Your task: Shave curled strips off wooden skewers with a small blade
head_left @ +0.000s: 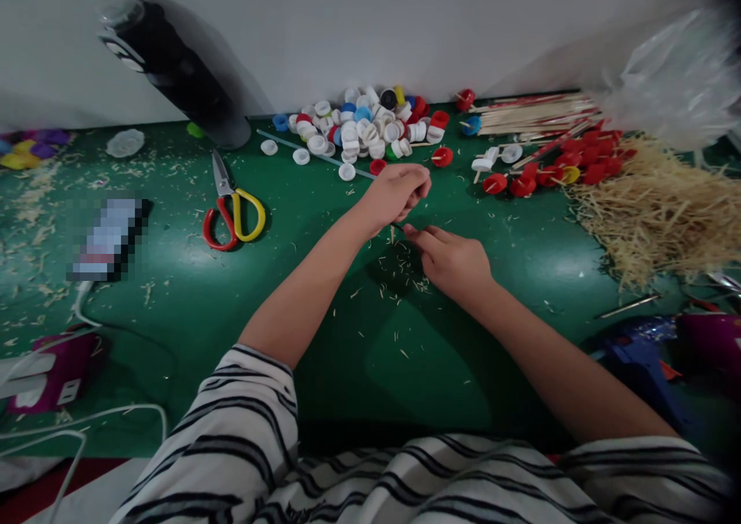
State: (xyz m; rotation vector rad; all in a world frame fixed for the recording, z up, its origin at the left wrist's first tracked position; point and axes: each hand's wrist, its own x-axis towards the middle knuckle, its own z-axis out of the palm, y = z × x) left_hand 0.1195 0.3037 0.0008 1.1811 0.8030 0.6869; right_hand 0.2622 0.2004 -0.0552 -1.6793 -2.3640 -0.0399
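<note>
My left hand [398,188] is curled over in front of the bottle caps, its fingers closed with what they hold hidden from view. Just below and to its right, my right hand [457,260] pinches the end of a thin dark strip [398,226], which runs toward the left hand's underside. A short pale stick tip [392,235] pokes down near that strip. Behind the hands lies a heap of plastic bottle caps [364,132], mostly white. A red cap with a stick through it [442,157] rests close by. Pale shavings [404,352] are scattered under the hands.
Scissors with red and yellow handles [235,219] lie left, near a phone [109,238] and black bottle [179,76]. On the right are wooden sticks [532,116], red caps on sticks [579,161], shredded straw [665,207] and a blue glue gun [648,370].
</note>
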